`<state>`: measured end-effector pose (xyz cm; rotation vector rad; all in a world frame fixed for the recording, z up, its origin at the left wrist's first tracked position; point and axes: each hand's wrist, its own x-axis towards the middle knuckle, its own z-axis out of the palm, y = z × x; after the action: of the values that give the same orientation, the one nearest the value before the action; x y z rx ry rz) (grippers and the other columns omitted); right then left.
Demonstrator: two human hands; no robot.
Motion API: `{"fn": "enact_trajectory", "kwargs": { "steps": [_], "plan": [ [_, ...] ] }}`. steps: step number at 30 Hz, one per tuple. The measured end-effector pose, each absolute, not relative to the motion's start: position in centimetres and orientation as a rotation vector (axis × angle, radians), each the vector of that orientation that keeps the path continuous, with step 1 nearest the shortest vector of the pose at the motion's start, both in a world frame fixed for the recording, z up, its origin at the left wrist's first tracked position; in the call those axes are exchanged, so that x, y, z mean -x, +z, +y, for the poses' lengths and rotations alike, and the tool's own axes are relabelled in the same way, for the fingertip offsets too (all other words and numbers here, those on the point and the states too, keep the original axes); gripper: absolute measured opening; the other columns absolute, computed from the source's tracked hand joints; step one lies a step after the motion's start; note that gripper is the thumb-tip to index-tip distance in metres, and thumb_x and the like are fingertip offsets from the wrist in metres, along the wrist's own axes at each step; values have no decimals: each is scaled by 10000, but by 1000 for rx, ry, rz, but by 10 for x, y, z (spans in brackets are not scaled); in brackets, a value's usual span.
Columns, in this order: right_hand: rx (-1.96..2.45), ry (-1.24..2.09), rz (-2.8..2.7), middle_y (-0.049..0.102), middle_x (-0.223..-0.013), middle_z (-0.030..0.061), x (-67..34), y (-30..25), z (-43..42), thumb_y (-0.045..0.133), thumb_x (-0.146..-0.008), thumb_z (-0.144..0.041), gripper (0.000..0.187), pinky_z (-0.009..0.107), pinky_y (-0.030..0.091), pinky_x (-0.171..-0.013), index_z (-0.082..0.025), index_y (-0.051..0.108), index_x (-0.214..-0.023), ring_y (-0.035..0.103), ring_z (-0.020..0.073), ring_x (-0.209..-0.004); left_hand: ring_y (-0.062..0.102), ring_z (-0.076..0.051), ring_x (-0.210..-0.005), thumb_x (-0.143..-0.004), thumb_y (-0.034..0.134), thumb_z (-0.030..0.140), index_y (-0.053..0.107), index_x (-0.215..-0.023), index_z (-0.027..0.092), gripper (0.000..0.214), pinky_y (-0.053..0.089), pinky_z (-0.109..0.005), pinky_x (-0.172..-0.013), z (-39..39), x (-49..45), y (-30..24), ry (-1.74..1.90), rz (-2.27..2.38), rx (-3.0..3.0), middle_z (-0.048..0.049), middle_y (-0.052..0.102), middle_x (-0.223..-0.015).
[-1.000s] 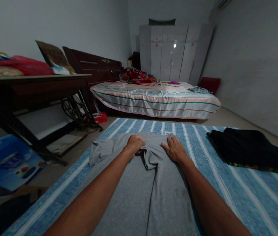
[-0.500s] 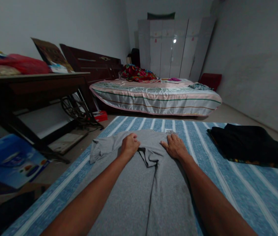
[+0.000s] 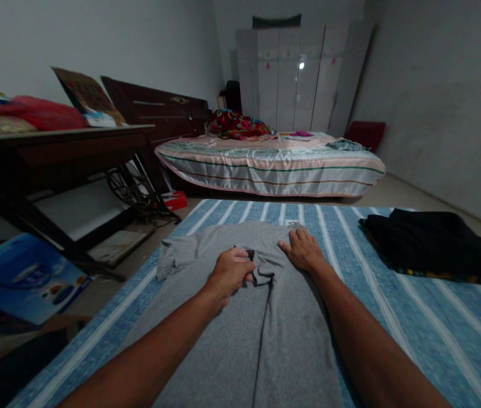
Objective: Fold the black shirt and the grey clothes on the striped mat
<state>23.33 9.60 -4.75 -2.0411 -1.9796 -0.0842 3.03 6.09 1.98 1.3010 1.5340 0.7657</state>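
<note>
A grey short-sleeved shirt (image 3: 223,351) lies spread on a blue and white striped sheet (image 3: 376,277), with a dark opening line running down its middle. My left hand (image 3: 232,273) pinches the shirt's fabric at the collar, beside a small dark patch near the neckline. My right hand (image 3: 303,248) rests flat on the shirt's far right shoulder, fingers spread. Between the two hands the collar fabric is bunched and folded. One sleeve reaches out on the left.
Folded black cloth (image 3: 435,246) lies on the sheet at the right. Beyond stands a bed (image 3: 265,164) with a red floral blanket (image 3: 240,124). On the left are a sewing-machine table (image 3: 53,141) and a blue box (image 3: 28,277). Wardrobes (image 3: 286,79) line the back.
My left hand has moved right and toward me, from the upper left of the neckline to the collar fabric. My right hand stays on the shoulder.
</note>
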Motion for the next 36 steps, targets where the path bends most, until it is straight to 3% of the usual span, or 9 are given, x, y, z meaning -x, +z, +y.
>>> {"fn": "enact_trajectory", "kwargs": {
  "steps": [4,13,17,24,28,36],
  "plan": [
    [2051,-61,-1981,502,-1235,162,-233,-48,97,293,-936,-585,543,402,319,-940,-145,532,-1148,416,293,-1177,473,-85,-350,-702,623,155,518,-1006,141,321,223,-155,-345,56,-34,24,705,1531,-1139,34,574,-481],
    [2053,-33,-1980,494,-1248,165,-233,-48,98,302,-933,-584,542,407,310,-955,-142,532,-1147,395,296,-1202,380,-66,-300,-670,604,151,548,-739,150,89,164,-163,-323,64,-34,12,632,1500,-1220,50,478,-358],
    [2052,-24,-1983,492,-1251,168,-233,-45,96,297,-935,-584,546,410,312,-953,-141,528,-1155,406,295,-1190,333,-43,-297,-649,598,162,562,-742,151,100,168,-156,-338,62,-30,16,662,1428,-1192,60,476,-370],
    [2065,-37,-1990,499,-1240,176,-234,-45,97,285,-935,-587,549,421,321,-949,-142,529,-1146,412,302,-1187,427,-48,-322,-580,605,173,450,-631,173,164,144,-138,-333,47,-22,22,623,1268,-1131,41,516,-434],
    [2044,-66,-1987,502,-1231,176,-235,-47,97,287,-935,-586,545,418,325,-946,-140,535,-1129,413,302,-1185,573,-98,-415,-597,625,183,447,-661,173,189,209,-126,-331,43,-21,18,629,1239,-1116,45,521,-487],
    [2052,-42,-1993,499,-1236,171,-235,-47,97,302,-931,-587,534,419,323,-940,-146,531,-1127,415,297,-1178,595,-131,-424,-727,572,209,468,-927,166,229,286,-177,-339,42,-17,11,601,1431,-1344,25,603,-594]
  ]
}}
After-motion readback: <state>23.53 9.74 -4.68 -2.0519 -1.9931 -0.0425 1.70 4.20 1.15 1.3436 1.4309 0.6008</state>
